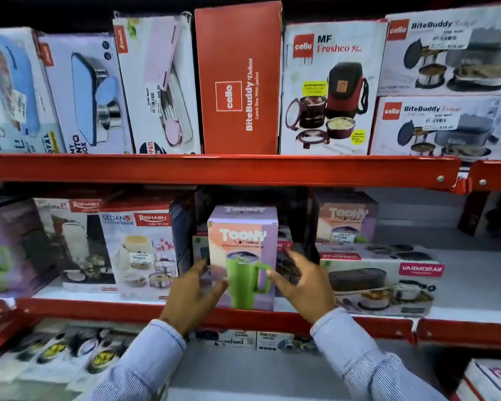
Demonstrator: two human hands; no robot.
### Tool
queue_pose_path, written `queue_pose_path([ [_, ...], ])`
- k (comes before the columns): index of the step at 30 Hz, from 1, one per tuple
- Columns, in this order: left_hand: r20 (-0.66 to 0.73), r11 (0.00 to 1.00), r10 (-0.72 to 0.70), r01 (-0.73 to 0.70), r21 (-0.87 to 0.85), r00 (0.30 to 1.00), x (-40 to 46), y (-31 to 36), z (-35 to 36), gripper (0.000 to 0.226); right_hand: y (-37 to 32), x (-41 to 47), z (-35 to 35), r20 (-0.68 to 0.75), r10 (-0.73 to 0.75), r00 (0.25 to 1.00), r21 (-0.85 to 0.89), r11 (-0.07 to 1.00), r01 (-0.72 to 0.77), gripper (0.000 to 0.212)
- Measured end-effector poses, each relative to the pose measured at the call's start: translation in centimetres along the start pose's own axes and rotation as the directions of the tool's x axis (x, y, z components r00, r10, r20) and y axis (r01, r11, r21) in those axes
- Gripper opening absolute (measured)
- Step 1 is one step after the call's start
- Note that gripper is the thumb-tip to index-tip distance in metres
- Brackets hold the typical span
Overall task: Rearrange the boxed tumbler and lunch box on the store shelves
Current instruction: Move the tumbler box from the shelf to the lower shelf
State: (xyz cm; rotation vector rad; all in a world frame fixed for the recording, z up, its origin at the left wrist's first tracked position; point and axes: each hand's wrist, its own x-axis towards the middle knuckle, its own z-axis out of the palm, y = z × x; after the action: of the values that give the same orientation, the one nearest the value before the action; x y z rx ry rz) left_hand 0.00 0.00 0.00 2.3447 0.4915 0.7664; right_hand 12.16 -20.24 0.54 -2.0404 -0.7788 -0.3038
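The left hand (195, 293) was spread wide at the lower left corner of the boxed tumbler (243, 256), fingertips at or just touching its front face, while the right hand (302, 280) was equally open just beside the box's right edge, its thumb near the printed mug handle. Neither hand had closed on anything. The tumbler box stood upright at the front edge of the middle shelf (388, 324), near its centre, with a second box of the same kind (346, 217) farther back to the right. A long lunch box (379, 277) lay flat along the shelf's front edge just right of the right hand.

The step in hand looked like taking the tumbler box between both palms. Doing it well would mean pressing on the 2 side faces low down, keeping it upright, and lifting it clear of the shelf's raised red lip rather than dragging it, so the neighbouring Sedan box (141, 253) on the left was not knocked.
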Motion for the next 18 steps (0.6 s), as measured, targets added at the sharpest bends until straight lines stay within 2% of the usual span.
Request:
queue_pose_path([
  [2,0.044,0.994,-0.012,0.017,-0.111,0.999,0.3,0.3,0.4,0.033,0.0,0.4,0.6,0.097,0.076,0.992,0.129,0.988,-0.089,0.084],
  [5,0.014,0.988,0.001,0.001,-0.155,1.000,0.5,0.3,0.9,0.032,-0.1,0.5,1.0,0.114,0.077,0.990,0.234,0.967,-0.102,0.055],
  [6,-0.005,0.984,0.005,-0.006,-0.178,1.000,0.2,0.5,0.8,0.031,-0.3,0.3,0.9,0.099,0.078,0.992,0.264,0.959,-0.101,0.052],
  [10,-0.118,0.965,0.075,-0.101,-0.240,0.990,-1.6,1.6,-0.2,0.031,-1.0,-1.5,-0.5,0.007,0.004,1.000,0.336,0.942,-0.006,0.065],
  [14,-0.221,0.910,0.187,-0.254,-0.328,0.957,-4.8,2.9,-2.0,0.046,-2.0,-4.9,-3.0,-0.177,-0.159,0.971,0.275,0.940,0.204,0.056],
  [16,-0.271,0.897,0.265,-0.340,-0.283,0.925,-7.0,2.9,-2.4,0.042,-2.1,-7.3,-3.9,-0.255,-0.266,0.930,0.147,0.940,0.309,0.048],
  [18,-0.270,0.891,0.336,-0.398,-0.219,0.902,-9.3,2.4,-2.4,0.039,-1.7,-9.8,-4.0,-0.278,-0.315,0.907,0.093,0.931,0.352,0.042],
])
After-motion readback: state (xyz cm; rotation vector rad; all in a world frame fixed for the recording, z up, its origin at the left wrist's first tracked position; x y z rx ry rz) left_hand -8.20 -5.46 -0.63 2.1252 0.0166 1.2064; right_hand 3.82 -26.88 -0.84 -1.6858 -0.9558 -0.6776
